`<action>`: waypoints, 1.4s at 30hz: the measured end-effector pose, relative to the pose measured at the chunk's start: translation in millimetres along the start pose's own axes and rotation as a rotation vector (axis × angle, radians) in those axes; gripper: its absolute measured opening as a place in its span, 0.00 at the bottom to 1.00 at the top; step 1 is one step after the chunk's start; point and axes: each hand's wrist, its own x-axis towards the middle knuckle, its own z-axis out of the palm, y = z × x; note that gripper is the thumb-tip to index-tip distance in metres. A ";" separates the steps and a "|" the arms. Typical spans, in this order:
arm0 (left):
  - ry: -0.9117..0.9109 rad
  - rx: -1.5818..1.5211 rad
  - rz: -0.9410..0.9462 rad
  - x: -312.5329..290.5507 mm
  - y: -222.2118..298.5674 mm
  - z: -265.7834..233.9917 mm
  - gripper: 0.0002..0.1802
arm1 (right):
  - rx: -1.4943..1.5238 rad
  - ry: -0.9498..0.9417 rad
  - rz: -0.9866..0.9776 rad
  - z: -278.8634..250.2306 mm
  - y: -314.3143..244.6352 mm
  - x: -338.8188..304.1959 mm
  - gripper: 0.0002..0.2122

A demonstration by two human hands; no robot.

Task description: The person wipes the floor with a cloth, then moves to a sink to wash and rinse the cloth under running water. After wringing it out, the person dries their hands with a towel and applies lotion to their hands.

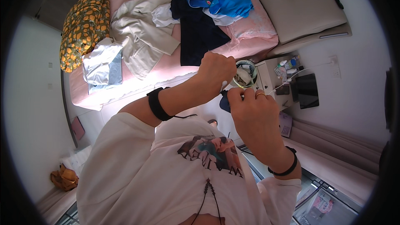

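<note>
My left hand (217,74) is raised in front of me, fingers curled into a fist. A small white bit (224,84) shows at its thumb side; what it is I cannot make out. Lower and to the right, my right hand (256,110) has bent fingers closed together, with a ring on one of them. By its fingertips a dark navy thing (225,101) shows; whether the hand holds it or it lies behind, I cannot tell. The two hands are close but apart. Black bands circle both forearms.
Ahead is a bed (137,84) with pink bedding. Dark shorts (198,37), beige clothing (141,29), a blue garment (231,0) and a patterned folded quilt (85,29) lie on it. A waste bin (245,75) stands beside a cluttered nightstand (263,75). Curtains (333,145) hang at right.
</note>
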 end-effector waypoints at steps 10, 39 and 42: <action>-0.190 -1.326 -0.204 -0.5 -28.5 -26.4 0.19 | 0.739 0.035 0.302 23.5 27.6 -6.4 0.04; -0.107 -1.157 0.134 -11.2 -30.5 -39.5 0.15 | 1.133 -0.110 0.502 34.3 25.2 1.8 0.09; -0.034 -1.160 0.186 -10.5 -31.2 -40.0 0.12 | 1.293 -0.086 0.554 37.5 23.7 2.9 0.08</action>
